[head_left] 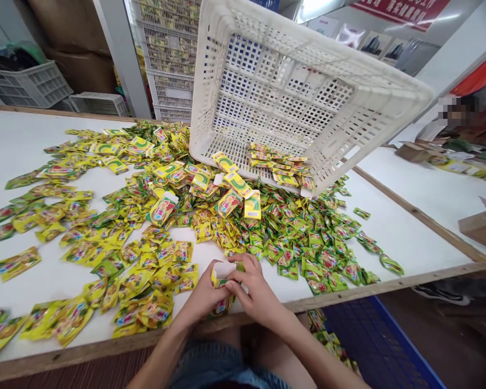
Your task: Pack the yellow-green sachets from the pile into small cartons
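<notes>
Near the table's front edge, my left hand [206, 287] is closed around a small yellow-green carton [223, 268], its white top flap standing up. My right hand [251, 282] is at the carton's opening, fingers bent and closed on a small green sachet [240, 266], mostly hidden by the fingers. Yellow sachets [146, 278] lie loose to the left of my hands. On the right is a thick heap of green sachets [324, 254]. Several printed cartons [238, 185] lie on the heap beyond my hands.
A large white plastic crate [389, 89] lies tipped toward me on the heap, with cartons inside. Stacked crates [172, 81] stand behind. Below the table's wooden edge [348, 288], a blue crate [372, 335] sits at right. Another person [457, 113] is at the far right.
</notes>
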Demonstrator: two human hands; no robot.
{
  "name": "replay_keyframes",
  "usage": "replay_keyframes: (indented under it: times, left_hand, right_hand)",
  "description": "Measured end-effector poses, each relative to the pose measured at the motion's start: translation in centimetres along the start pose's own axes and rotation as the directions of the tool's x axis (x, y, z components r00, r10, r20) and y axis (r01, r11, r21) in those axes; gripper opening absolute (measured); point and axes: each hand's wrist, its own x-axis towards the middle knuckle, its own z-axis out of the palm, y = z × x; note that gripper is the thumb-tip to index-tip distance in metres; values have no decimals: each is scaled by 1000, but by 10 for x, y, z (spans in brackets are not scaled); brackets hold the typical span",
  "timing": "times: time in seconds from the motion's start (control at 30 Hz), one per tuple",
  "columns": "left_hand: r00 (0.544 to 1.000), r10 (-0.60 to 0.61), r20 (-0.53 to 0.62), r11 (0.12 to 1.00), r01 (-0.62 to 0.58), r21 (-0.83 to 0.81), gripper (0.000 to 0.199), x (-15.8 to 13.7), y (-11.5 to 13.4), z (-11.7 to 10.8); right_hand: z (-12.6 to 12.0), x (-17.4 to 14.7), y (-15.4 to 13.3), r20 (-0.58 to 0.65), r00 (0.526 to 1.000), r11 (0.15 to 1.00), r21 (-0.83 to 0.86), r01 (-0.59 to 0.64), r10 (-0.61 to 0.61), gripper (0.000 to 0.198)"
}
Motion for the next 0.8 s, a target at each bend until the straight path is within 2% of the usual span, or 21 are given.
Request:
replay_keyframes:
  times: [0.07, 0.13, 0.23, 0.33, 0.53, 0.63, 0.7, 0.8]
  left_hand:
    - [1000, 6, -9, 999, -5, 36, 35, -1, 0, -1]
    - [999, 16, -30, 997, -14, 73, 34, -4, -1, -3]
    - [984, 64, -167, 995, -50, 88, 40, -13, -3, -7]
    - [970, 91, -224, 994, -74, 84, 38, -23, -3, -13]
    - [992, 71, -101, 986, -54, 160, 12, -27, 1, -26]
    - [986, 116, -122, 981, -95, 168, 13, -23, 2, -26]
    - [978, 143, -152, 986, -127, 111, 18, -21, 3, -24]
    - [977, 173, -126, 979, -157, 128, 19, -21, 7, -22]
  right_hand:
    - [6, -5, 7, -27, 995, 972, 219, -83, 91, 13]
    - [15, -9, 15, -43, 978, 885, 436, -165, 204, 19]
    - [27, -14, 22, -73, 955, 795, 574, -196, 288, 21]
    - [34, -15, 23, -118, 954, 817, 551, -169, 276, 19]
    - [31, -4, 18, -88, 979, 913, 385, -137, 184, 12]
    - [32, 1, 18, -129, 981, 936, 339, -91, 142, 12]
    - [34, 2, 19, -160, 973, 924, 369, -98, 167, 12]
    - [34, 0, 19, -178, 970, 919, 384, -86, 165, 19]
